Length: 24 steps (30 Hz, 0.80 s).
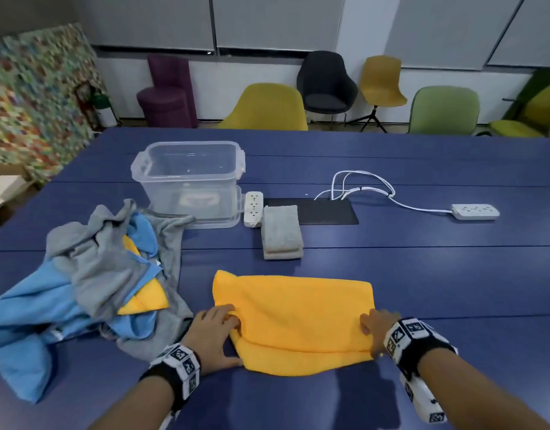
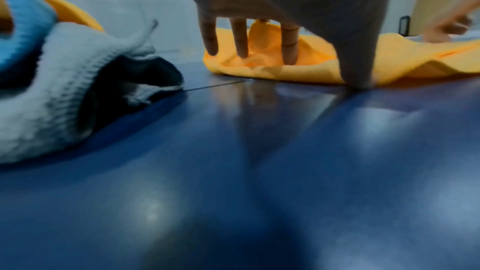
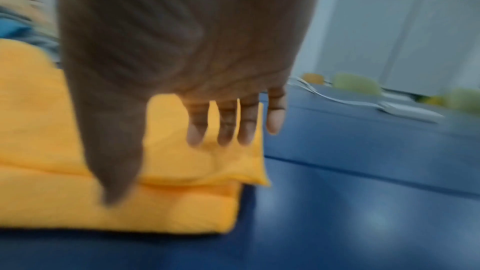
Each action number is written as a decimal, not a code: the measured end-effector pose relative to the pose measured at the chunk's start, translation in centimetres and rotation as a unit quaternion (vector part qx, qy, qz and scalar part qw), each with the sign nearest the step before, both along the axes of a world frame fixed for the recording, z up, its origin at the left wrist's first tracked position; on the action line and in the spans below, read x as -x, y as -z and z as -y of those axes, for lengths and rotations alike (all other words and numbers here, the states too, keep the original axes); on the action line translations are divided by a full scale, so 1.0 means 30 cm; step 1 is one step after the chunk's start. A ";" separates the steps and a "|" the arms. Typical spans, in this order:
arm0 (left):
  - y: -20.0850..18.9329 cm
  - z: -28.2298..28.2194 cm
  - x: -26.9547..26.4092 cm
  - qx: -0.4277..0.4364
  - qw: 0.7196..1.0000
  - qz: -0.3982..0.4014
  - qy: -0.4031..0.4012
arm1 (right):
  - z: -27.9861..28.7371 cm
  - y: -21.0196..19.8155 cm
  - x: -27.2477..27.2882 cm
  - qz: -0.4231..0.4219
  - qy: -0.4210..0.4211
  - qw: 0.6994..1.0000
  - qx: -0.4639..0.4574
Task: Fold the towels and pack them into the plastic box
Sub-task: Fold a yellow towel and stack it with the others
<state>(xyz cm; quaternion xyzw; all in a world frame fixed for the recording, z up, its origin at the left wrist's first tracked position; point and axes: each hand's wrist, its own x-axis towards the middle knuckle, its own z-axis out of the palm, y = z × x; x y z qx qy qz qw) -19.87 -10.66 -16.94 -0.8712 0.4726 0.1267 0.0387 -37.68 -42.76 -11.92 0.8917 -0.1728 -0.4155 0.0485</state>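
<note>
A yellow towel [image 1: 295,318] lies folded in half on the blue table [image 1: 438,274], its upper layer set a little back from the lower one's near edge. My left hand [image 1: 228,339] presses straight fingers [image 2: 242,44] into the towel's bunched left end [image 2: 262,69], thumb down at the near left corner. At the right end [image 3: 182,171], my right hand [image 1: 374,332] rests with straight fingers [image 3: 226,130]. The clear plastic box [image 1: 137,169] stands open at the back left; I see no towel in it. Folded grey towels [image 1: 281,232] are stacked beside it.
A loose heap of grey, blue and yellow towels [image 1: 90,274] lies at the left, close to my left wrist. A white power strip [image 1: 252,209], a black mat [image 1: 326,211], white cables [image 1: 360,181] and a second strip [image 1: 475,211] lie behind. Chairs [image 1: 267,107] line the far edge.
</note>
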 end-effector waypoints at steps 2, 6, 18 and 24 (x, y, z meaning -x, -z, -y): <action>-0.009 0.033 0.017 0.003 1.000 0.025 0.005 | -0.067 -0.022 -0.026 0.052 -0.056 0.997 -0.016; -0.043 0.093 0.015 0.054 0.994 0.092 0.004 | -0.244 0.009 -0.068 0.177 -0.138 0.966 -0.131; -0.247 0.156 -0.167 0.200 0.868 -0.379 -0.249 | -0.382 -0.104 -0.356 0.397 0.137 0.822 -0.386; -0.226 0.128 -0.177 0.174 0.880 -0.383 -0.220 | -0.363 -0.085 -0.451 0.321 0.168 0.882 -0.301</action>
